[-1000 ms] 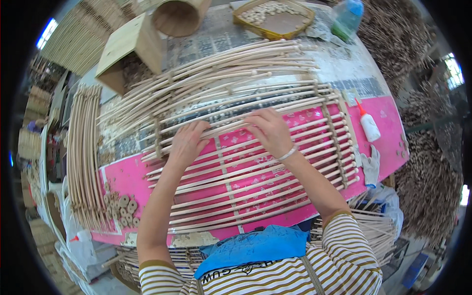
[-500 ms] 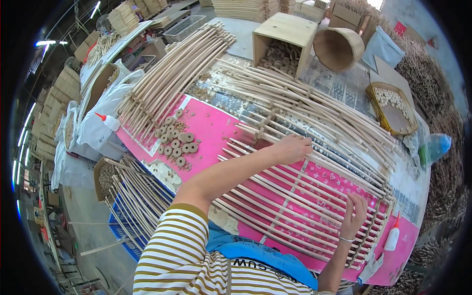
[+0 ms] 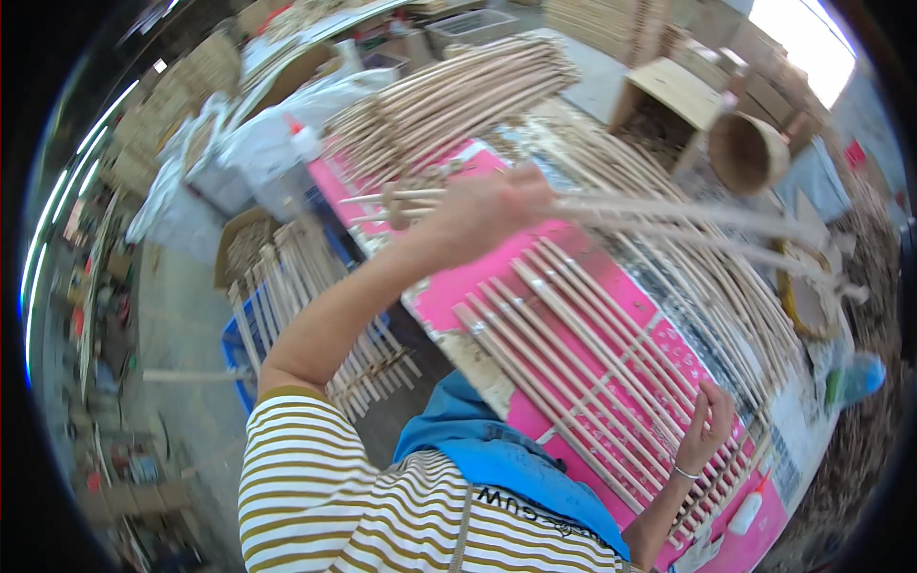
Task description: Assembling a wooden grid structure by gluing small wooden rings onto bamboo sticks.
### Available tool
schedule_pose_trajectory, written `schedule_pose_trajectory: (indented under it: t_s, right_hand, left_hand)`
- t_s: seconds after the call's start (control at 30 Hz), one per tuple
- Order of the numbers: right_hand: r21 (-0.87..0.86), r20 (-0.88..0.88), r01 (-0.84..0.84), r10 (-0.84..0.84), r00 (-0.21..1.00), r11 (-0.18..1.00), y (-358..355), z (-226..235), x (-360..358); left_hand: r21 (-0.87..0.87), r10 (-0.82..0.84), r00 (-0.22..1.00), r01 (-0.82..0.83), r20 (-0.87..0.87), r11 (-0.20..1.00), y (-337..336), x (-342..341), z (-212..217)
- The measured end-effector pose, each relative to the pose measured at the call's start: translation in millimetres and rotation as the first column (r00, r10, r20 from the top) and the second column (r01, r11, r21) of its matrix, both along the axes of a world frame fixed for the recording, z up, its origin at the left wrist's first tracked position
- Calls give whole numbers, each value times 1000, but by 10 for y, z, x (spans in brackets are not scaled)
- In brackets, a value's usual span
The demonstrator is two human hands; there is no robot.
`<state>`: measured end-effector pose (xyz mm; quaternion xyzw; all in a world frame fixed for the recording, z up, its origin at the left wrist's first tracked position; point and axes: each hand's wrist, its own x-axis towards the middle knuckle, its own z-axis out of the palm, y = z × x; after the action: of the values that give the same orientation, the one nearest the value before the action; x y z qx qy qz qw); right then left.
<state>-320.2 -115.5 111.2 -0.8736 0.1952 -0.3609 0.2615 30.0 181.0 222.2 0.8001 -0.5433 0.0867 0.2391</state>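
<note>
My left hand (image 3: 501, 205) is closed round a few thin wooden rods (image 3: 659, 205), raised above the table and blurred by motion. Small round wooden pieces sit by the rods' left ends. Below lies a row of parallel wooden rods (image 3: 564, 334) on the pink sheet (image 3: 439, 296). Their right ends meet a knobbly wooden crosspiece (image 3: 712, 492). Over that right end is my right hand (image 3: 707, 430), fingers loosely bent and apart, with nothing seen in it. A white glue bottle with a red tip (image 3: 748, 511) lies right of it.
Rod bundles (image 3: 458, 100) lie at the back, beside an open wooden box (image 3: 669, 105) and a round wooden tub (image 3: 748, 153). A yellow basket (image 3: 807, 296) is at right. Left of the table stand a blue crate (image 3: 234, 353) holding rods and white sacks (image 3: 277, 143).
My left hand has lifted rods off the table and moved left and up with them. The view has turned. My right hand stays by the row's right end.
</note>
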Motion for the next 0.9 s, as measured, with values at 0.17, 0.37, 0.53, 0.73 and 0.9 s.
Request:
schedule_pose_trajectory:
  t_s: [0.17,0.37,0.53,0.73,0.9]
  right_hand:
    - [28,-55,-241,243,969,970,149,-59,301]
    - [40,-119,-455,457,882,889,650,89,895]
    - [37,-188,-576,571,799,817,1079,218,1309]
    - [14,-335,-609,578,744,793,1508,295,1567]
    - [56,-453,-573,532,715,818,1645,220,1557]
  left_hand:
    - [-208,485,871,-489,-70,847,2009,-187,268]
    - [-297,895,370,-909,-250,293,3980,-1102,-705]
    - [-171,981,-173,-968,-85,-185,4835,-1525,-2017]
    - [100,870,-454,-891,-194,-443,4893,-1488,-3461]
    - [283,832,-530,-833,-162,-476,4708,-1236,-3811]
